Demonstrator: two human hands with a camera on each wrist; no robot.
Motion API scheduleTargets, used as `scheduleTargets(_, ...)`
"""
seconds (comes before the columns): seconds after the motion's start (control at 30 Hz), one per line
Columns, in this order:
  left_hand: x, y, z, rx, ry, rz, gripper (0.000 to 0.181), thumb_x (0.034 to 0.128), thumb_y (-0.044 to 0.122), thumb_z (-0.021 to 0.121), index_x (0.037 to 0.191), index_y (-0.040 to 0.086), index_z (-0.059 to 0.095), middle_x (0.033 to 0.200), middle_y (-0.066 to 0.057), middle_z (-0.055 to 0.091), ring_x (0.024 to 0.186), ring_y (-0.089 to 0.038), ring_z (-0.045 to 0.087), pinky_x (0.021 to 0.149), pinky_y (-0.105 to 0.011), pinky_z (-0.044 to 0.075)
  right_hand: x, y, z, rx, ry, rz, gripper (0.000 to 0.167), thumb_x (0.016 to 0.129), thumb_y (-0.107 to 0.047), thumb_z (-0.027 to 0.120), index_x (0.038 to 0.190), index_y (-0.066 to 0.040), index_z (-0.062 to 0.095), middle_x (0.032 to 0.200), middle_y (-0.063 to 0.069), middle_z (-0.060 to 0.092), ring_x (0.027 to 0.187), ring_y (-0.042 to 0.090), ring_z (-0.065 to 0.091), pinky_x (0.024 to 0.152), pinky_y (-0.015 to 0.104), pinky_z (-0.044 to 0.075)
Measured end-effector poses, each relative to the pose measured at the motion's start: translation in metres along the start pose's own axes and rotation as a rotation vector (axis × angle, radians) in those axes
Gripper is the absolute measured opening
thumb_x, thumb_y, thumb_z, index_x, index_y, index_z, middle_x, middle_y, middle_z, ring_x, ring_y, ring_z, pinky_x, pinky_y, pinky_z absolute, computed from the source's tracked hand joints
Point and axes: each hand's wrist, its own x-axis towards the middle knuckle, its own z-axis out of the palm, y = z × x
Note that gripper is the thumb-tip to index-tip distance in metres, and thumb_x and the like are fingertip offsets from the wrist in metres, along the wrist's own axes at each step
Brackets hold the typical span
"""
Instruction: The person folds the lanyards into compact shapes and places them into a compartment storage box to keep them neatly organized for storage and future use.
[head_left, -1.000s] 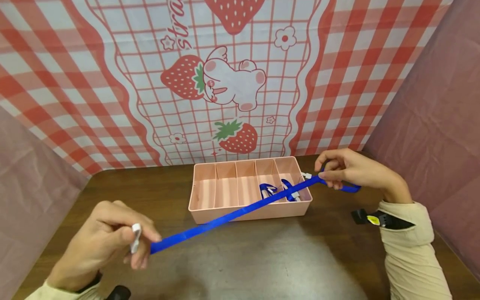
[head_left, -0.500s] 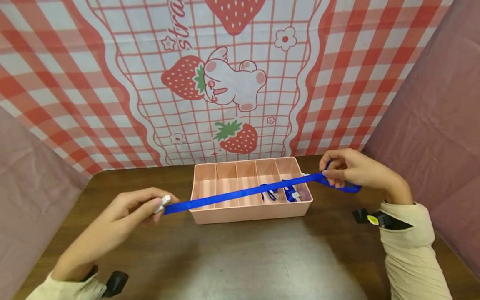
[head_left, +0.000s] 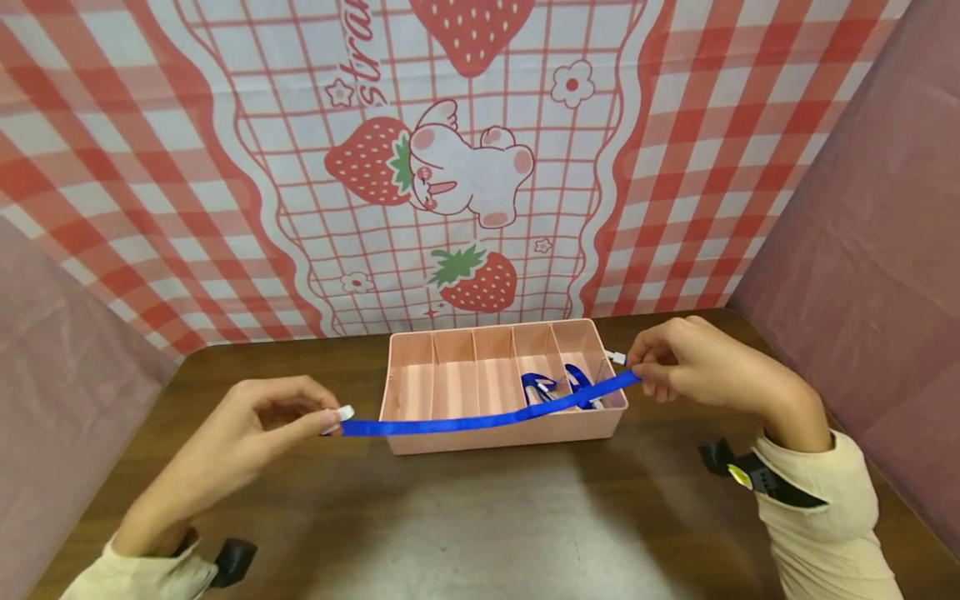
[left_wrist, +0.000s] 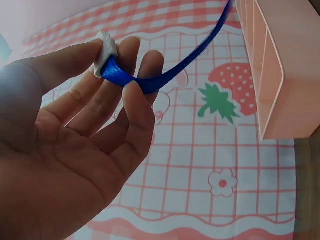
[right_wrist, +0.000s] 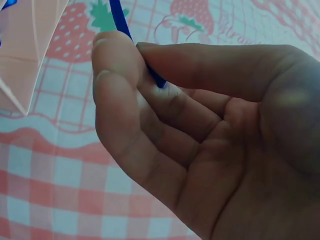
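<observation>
A blue ribbon strap (head_left: 450,425) spans between both hands, sagging a little in front of the pink box. The left hand (head_left: 251,442) pinches the white end piece (left_wrist: 106,54) of the strap between thumb and fingers; in the left wrist view the blue band (left_wrist: 175,75) runs off from it over the fingertips. At the box's right side, the right hand (head_left: 705,367) pinches the strap between thumb and index finger. The right wrist view shows a short piece of blue band (right_wrist: 159,80) under that thumb. A white connector (head_left: 617,357) shows beside the right fingertips.
The pink box (head_left: 502,432) has several compartments in a row; the two at the right hold blue straps (head_left: 538,387) with white parts. It stands on a dark wooden table (head_left: 450,517). Behind hangs a red-and-white strawberry cloth (head_left: 480,167), with pink cloth at both sides.
The left hand has moved up and a little right from its earlier low position. The strap now sags, and the blue loop hanging at the right hand no longer shows.
</observation>
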Motion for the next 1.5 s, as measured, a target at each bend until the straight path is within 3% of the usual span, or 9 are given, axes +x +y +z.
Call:
scheduleTargets(0.33,0.002,0.016,0.015,-0.03,0.007,0.095,0.017,0.0914,0.003,0.071,0.096,0.02,0.072,0.087,0.006,0.071,0.075,-0.011,0.064,0.064,-0.027,0.053,-0.006,-0.027,0.007,-0.017,0.018,-0.123,0.012,0.094,-0.005,0.065,0.089,-0.015,0.069,0.068,-0.016,0.063,0.059,0.002,0.06,0.056,0.025,0.053)
scheduleTargets(0.6,0.012,0.038,0.042,-0.179,0.076,0.221,0.024,0.0905,-0.007,0.067,0.097,0.016,0.073,0.09,0.002,0.071,0.078,-0.014,0.065,0.072,-0.027,0.054,-0.013,-0.043,0.01,0.013,0.031,-0.191,0.009,0.096,-0.009,0.066,0.094,-0.016,0.071,0.071,-0.018,0.064,0.059,0.001,0.061,0.055,0.025,0.053)
scheduleTargets(0.9,0.035,0.056,0.085,-0.334,0.02,0.266,0.013,0.0919,0.0,0.069,0.094,0.013,0.072,0.086,0.002,0.07,0.076,-0.013,0.064,0.062,-0.028,0.054,-0.017,-0.054,0.015,0.062,0.034,-0.216,0.014,0.094,-0.004,0.065,0.09,-0.017,0.069,0.072,-0.015,0.064,0.06,0.003,0.064,0.055,0.026,0.055)
scheduleTargets(1.07,0.052,0.069,0.097,-0.332,0.005,0.323,0.009,0.0935,0.005,0.068,0.094,0.014,0.072,0.086,0.005,0.069,0.078,-0.012,0.061,0.067,-0.028,0.051,-0.019,-0.059,0.018,0.053,0.064,-0.255,0.02,0.093,-0.003,0.066,0.087,-0.022,0.067,0.071,-0.014,0.064,0.059,0.0,0.064,0.054,0.023,0.054)
scheduleTargets(1.23,0.066,0.078,0.107,-0.392,-0.022,0.334,0.007,0.0944,0.007,0.067,0.096,0.013,0.071,0.095,0.003,0.07,0.088,-0.015,0.062,0.073,-0.029,0.051,-0.02,-0.062,0.023,0.069,0.099,-0.347,0.018,0.094,-0.005,0.067,0.089,-0.022,0.069,0.072,-0.017,0.064,0.059,-0.002,0.063,0.052,0.02,0.051)
scheduleTargets(1.5,0.071,0.08,0.13,-0.502,-0.072,0.33,0.003,0.0942,0.006,0.067,0.096,0.009,0.069,0.11,-0.003,0.067,0.106,-0.02,0.061,0.083,-0.033,0.053,-0.019,-0.069,0.03,0.163,0.055,-0.445,0.014,0.096,-0.007,0.065,0.097,-0.021,0.069,0.078,-0.015,0.066,0.063,0.001,0.064,0.054,0.02,0.052)
